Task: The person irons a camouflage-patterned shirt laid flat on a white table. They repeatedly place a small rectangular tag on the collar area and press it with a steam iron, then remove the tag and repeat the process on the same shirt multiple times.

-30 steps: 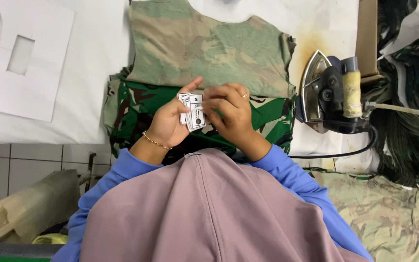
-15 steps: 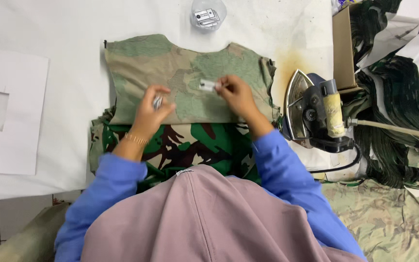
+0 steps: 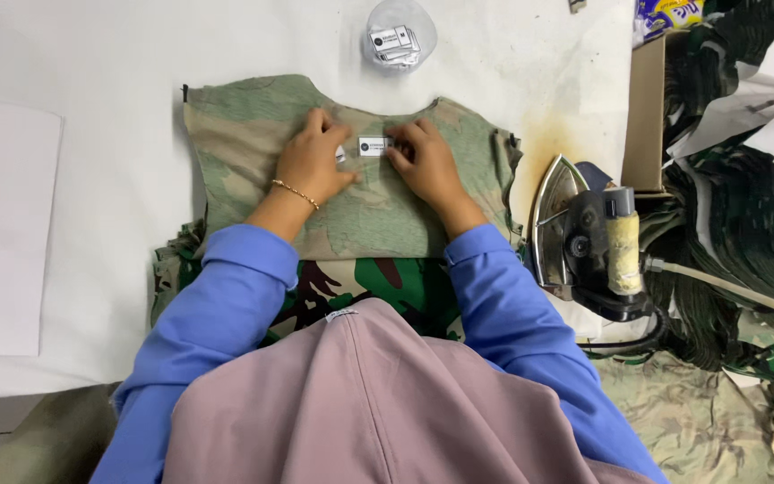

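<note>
Fabric panel [image 3: 360, 211], camo print in faded green/tan, lies flat on white table [image 3: 91, 54]; neckline scoop at far edge, seam side up by the look of it; judged soft, light, limp, prone to wrinkle or shift if dragged, so best held flat w/ spread palms, not pinched. Nearer than panel: brighter green camo piece [image 3: 405, 287] under its near edge. On panel, just below neckline: small white label [image 3: 374, 145], rectangular w/ dark print; judged thin, very light, easily skewed; take by short edges w/ fingertips. Left hand [image 3: 311, 161] rests flat on panel, fingers together, touching label's left end; right hand [image 3: 427, 161] pins label's right end, fingertips pressed down, not closed around it. Right of panel: iron [image 3: 584, 242] standing on edge, near scorch-yellow stain. Beyond panel's neckline: clear cup [image 3: 396, 36] holding more labels.
</note>
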